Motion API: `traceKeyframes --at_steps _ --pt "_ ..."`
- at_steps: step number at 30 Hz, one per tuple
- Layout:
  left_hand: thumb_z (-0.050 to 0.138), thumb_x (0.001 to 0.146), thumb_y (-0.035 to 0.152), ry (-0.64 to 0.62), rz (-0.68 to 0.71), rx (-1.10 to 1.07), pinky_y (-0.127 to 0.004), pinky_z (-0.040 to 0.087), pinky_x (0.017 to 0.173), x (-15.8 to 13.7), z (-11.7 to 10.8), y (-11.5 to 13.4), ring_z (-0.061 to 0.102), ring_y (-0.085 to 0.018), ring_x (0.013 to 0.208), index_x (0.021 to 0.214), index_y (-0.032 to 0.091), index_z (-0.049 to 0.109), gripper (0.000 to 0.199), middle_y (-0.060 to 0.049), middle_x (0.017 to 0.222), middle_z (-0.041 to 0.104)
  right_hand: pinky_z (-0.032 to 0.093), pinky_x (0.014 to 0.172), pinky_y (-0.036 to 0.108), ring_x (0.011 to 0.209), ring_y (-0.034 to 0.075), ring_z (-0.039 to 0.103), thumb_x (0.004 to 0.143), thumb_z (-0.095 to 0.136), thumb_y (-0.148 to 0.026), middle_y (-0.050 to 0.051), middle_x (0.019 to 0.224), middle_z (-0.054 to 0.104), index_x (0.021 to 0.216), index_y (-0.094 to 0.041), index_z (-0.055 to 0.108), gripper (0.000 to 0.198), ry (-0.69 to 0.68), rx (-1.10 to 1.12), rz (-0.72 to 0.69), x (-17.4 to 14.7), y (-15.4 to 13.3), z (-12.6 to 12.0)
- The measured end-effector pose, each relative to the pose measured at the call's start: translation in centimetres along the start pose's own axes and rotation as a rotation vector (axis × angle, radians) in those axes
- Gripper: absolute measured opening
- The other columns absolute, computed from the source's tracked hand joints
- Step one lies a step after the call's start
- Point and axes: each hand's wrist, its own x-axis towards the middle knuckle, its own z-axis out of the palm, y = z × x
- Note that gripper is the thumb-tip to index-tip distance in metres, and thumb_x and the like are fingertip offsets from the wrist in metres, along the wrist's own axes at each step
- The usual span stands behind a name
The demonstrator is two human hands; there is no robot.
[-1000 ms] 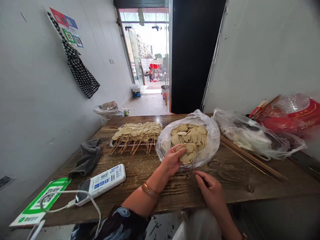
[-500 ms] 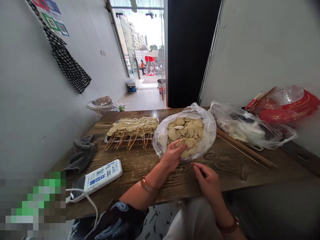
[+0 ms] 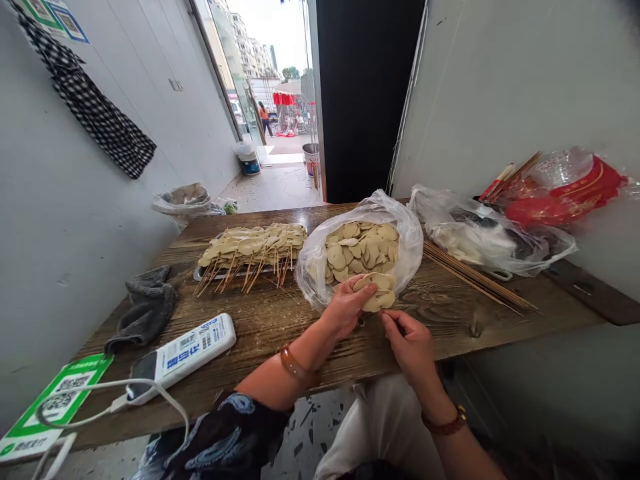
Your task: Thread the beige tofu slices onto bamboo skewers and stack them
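My left hand (image 3: 344, 309) is closed on a few thin, pale potato slices (image 3: 379, 300), held over the front rim of a clear plastic bag (image 3: 413, 248). More loose slices (image 3: 361, 247) fill that bag. Just below the held slices, my right hand (image 3: 411, 345) pinches the end of a thin skewer, mostly hidden by the fingers and slices. To the left, skewered slices (image 3: 255, 245) lie piled on a tray, their sticks pointing toward me. A bundle of bare bamboo skewers (image 3: 475, 279) rests on the table right of the bag.
On the wooden table (image 3: 280, 340) are a white power bank (image 3: 193, 350) with a cable, a dark grey cloth (image 3: 147, 303) and a green QR-code card (image 3: 55, 403). Plastic bags (image 3: 480, 233) and red packaging (image 3: 565, 200) sit at the right wall. Beyond is a glass doorway.
My right hand has come up closer to the held slices, and less of the skewer shows between them. The view has shifted, bringing the green card into sight.
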Motion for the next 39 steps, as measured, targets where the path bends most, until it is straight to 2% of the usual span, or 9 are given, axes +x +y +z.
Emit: traceKeyframes --at_steps 4,8,14,19,23,26,29,32,39 --pt "0.078 0.067 0.036 0.051 -0.020 0.034 -0.023 0.049 0.064 0.2 -0.5 0.8 0.064 -0.013 0.070 0.101 0.013 0.066 0.043 -0.008 0.087 0.071 0.045 0.059 0.026 0.063 0.017 0.059 0.086 0.055 -0.039 0.004 0.071 0.069 0.085 -0.017 0.073 0.029 0.000 0.031 0.012 -0.1 0.1 0.0" --pt "0.074 0.071 0.040 0.125 0.092 0.052 -0.026 0.051 0.070 0.9 -2.0 2.6 0.067 -0.017 0.082 0.103 0.014 0.063 0.042 -0.011 0.098 0.070 0.043 0.054 0.024 0.061 0.015 0.057 0.085 0.056 -0.041 0.004 0.072 0.068 0.087 -0.017 0.073 0.030 0.017 0.101 0.073 -0.3 0.4 0.0" --pt "0.072 0.072 0.039 0.302 0.213 0.136 -0.026 0.051 0.065 1.8 -4.7 4.3 0.066 -0.014 0.068 0.095 0.012 0.060 0.038 -0.008 0.081 0.070 0.035 0.043 0.021 0.050 0.010 0.046 0.082 0.061 -0.046 -0.001 0.061 0.057 0.094 -0.015 0.072 0.035 0.058 0.305 0.218 -0.7 0.8 -0.2" --pt "0.071 0.071 0.036 0.368 0.313 0.295 -0.025 0.049 0.064 2.4 -5.9 4.1 0.064 -0.013 0.065 0.089 0.012 0.063 0.031 -0.006 0.078 0.068 0.031 0.040 0.021 0.045 0.008 0.039 0.080 0.064 -0.047 -0.003 0.057 0.052 0.097 -0.014 0.072 0.038 0.088 0.382 0.266 -0.4 0.8 -0.9" --pt "0.067 0.072 0.028 0.409 0.348 0.550 -0.025 0.048 0.063 3.1 -6.8 3.7 0.064 -0.015 0.067 0.084 0.014 0.066 0.018 -0.005 0.074 0.067 0.033 0.042 0.021 0.047 0.009 0.042 0.078 0.065 -0.048 -0.002 0.058 0.054 0.097 -0.014 0.072 0.040 0.129 0.332 0.247 0.3 1.0 -1.6" --pt "0.062 0.075 0.020 0.463 0.425 0.884 -0.028 0.048 0.069 3.6 -7.6 3.5 0.062 -0.016 0.071 0.084 0.016 0.068 0.012 -0.006 0.077 0.068 0.034 0.042 0.022 0.046 0.009 0.042 0.078 0.065 -0.049 -0.001 0.058 0.055 0.096 -0.013 0.072 0.041 0.128 0.372 0.243 0.7 1.2 -1.7" --pt "0.059 0.074 0.013 0.455 0.493 1.216 -0.031 0.048 0.079 3.8 -8.0 3.3 0.062 -0.018 0.082 0.091 0.017 0.069 0.020 -0.008 0.095 0.067 0.037 0.044 0.022 0.050 0.011 0.046 0.079 0.063 -0.049 -0.001 0.060 0.056 0.097 -0.014 0.073 0.040 0.098 0.323 0.249 0.5 1.4 -1.5" --pt "0.060 0.072 0.013 0.425 0.479 1.465 -0.033 0.045 0.090 3.9 -7.8 3.0 0.059 -0.021 0.099 0.101 0.019 0.067 0.030 -0.009 0.111 0.064 0.040 0.046 0.022 0.054 0.013 0.051 0.081 0.061 -0.048 0.001 0.062 0.059 0.098 -0.014 0.073 0.040 0.068 0.235 0.219 0.3 1.5 -1.5" --pt "0.060 0.077 0.019 0.464 0.418 1.724 -0.034 0.041 0.090 4.0 -6.7 2.6 0.055 -0.023 0.103 0.102 0.020 0.064 0.026 -0.008 0.114 0.061 0.040 0.044 0.022 0.051 0.013 0.052 0.081 0.058 -0.049 0.003 0.062 0.063 0.094 -0.015 0.074 0.040 0.047 0.195 0.133 0.3 1.7 -1.6"
